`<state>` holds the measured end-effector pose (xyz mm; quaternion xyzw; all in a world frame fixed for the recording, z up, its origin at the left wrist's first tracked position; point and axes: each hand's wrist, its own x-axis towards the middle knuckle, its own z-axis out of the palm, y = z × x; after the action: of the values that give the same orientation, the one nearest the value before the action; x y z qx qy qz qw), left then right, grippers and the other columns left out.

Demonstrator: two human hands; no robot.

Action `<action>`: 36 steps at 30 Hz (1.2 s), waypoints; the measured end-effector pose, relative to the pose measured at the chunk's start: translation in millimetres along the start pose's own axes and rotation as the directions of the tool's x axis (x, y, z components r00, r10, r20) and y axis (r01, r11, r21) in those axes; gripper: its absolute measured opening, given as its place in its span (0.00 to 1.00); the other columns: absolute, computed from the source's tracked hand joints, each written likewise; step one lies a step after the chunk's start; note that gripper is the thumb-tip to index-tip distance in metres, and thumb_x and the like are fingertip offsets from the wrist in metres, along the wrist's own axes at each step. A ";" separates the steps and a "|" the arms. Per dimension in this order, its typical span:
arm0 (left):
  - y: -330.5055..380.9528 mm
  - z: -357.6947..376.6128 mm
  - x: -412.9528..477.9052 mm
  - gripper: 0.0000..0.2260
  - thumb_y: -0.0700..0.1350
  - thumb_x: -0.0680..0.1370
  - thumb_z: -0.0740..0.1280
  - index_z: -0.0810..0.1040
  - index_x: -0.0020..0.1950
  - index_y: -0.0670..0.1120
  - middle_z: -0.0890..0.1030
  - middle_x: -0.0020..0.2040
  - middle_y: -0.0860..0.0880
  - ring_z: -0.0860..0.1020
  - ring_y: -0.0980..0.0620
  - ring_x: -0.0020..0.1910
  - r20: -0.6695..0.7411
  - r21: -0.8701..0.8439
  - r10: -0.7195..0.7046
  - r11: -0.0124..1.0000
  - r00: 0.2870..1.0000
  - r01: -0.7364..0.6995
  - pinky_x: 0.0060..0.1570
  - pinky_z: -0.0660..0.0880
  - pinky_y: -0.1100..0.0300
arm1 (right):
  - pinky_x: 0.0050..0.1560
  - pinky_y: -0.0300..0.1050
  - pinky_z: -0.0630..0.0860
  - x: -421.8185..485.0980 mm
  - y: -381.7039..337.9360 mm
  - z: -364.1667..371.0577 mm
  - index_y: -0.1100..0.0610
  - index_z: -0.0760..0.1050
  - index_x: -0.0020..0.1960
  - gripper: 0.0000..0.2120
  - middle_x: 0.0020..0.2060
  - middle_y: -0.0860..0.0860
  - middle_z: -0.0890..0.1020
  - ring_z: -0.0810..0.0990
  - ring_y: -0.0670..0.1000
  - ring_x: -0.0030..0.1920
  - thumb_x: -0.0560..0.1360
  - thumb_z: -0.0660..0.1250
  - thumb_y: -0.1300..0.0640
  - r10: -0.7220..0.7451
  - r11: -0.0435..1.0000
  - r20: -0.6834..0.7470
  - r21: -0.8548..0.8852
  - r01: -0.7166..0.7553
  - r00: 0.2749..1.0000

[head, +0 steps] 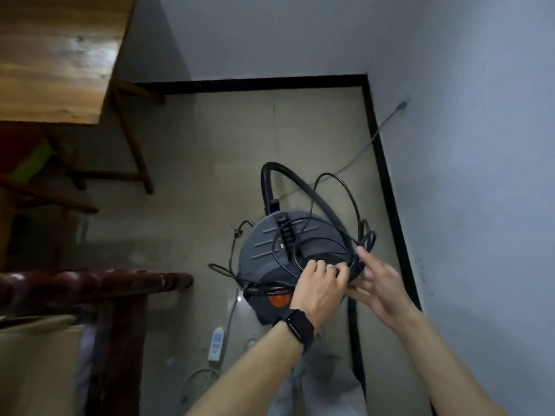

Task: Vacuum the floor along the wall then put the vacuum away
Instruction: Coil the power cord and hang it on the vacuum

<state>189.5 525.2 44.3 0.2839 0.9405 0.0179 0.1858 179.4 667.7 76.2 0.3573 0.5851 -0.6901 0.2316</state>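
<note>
A round grey canister vacuum with an orange button stands on the floor near the corner of the room. Its thick black hose arches over the lid, and loops of thin black power cord lie across the top. My left hand, with a ring and a dark wristwatch, has its fingers curled round the cord on the lid's near right side. My right hand is beside it with fingers spread, touching the cord bundle at the vacuum's right edge.
The white wall with a black skirting strip runs along the right and back. A wooden table stands at the upper left, a dark wooden bed frame at left. A white power strip lies on the floor beside my legs.
</note>
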 end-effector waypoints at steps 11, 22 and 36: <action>9.8 88.2 -30.9 0.18 0.52 0.69 0.64 0.82 0.54 0.46 0.80 0.53 0.46 0.78 0.46 0.50 0.101 -0.016 -0.057 0.998 0.993 0.059 0.48 0.76 0.54 | 0.58 0.49 0.70 57.9 110.5 -25.9 0.61 0.73 0.65 0.18 0.57 0.58 0.81 0.79 0.62 0.61 0.82 0.61 0.49 0.060 0.839 -0.279 -0.506 -0.199 0.959; -26.3 82.4 9.0 0.37 0.60 0.75 0.64 0.52 0.81 0.59 0.56 0.82 0.47 0.51 0.35 0.80 0.083 0.034 -0.043 0.999 0.996 0.040 0.73 0.58 0.33 | 0.59 0.59 0.80 59.6 161.7 -44.1 0.46 0.71 0.74 0.39 0.52 0.48 0.85 0.85 0.49 0.50 0.67 0.67 0.29 -0.030 0.963 -0.118 -0.268 -0.003 0.993; -59.8 76.0 2.3 0.42 0.48 0.70 0.65 0.51 0.81 0.59 0.46 0.82 0.57 0.40 0.47 0.81 0.162 -0.360 -0.277 0.877 0.947 0.318 0.77 0.46 0.40 | 0.53 0.35 0.66 69.6 77.7 22.7 0.56 0.78 0.63 0.13 0.55 0.52 0.83 0.79 0.52 0.57 0.84 0.62 0.51 -0.461 0.793 -0.108 -0.495 0.354 0.881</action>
<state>183.5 470.8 -35.5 0.0948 0.9402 0.1567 0.2871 187.3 636.4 -25.6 0.2316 0.8174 -0.5201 0.0876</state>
